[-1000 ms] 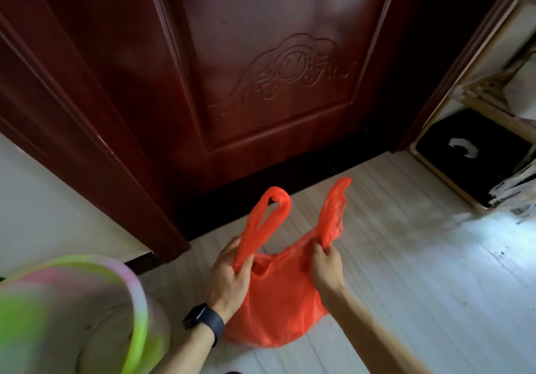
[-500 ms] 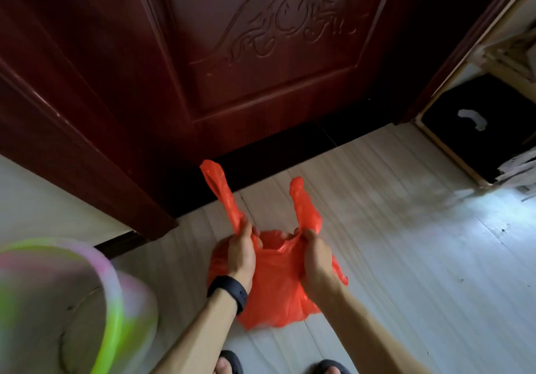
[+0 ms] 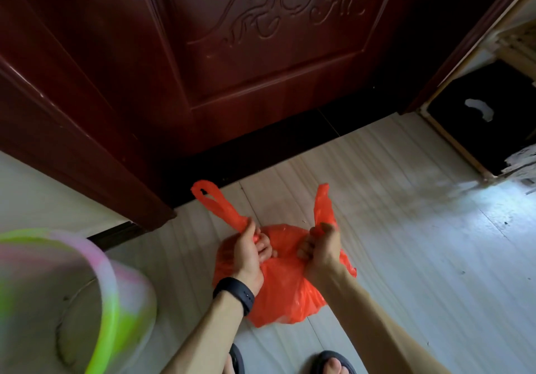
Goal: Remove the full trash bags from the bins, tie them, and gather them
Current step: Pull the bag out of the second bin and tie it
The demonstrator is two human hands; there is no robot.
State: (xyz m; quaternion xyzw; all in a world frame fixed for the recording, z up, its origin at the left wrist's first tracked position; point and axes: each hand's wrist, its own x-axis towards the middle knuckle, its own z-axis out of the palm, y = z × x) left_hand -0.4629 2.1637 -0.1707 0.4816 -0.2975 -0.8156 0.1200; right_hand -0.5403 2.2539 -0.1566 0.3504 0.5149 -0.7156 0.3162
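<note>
Orange plastic bag [image 3: 282, 289] sits on the pale plank floor [image 3: 420, 257], just in front of the dark red door [image 3: 261, 69]. My left hand [image 3: 251, 253] is clenched around the bag's left handle [image 3: 216, 204]; my right hand [image 3: 322, 250] is clenched around the right handle [image 3: 323, 204]. Both handles stick up past my fists. Bin [image 3: 66, 301] with green-pink rim stands at the floor's left edge, apart from the bag. Black band [image 3: 235, 292] on left wrist.

Blurred bin [image 3: 72, 301], cut off left
</note>
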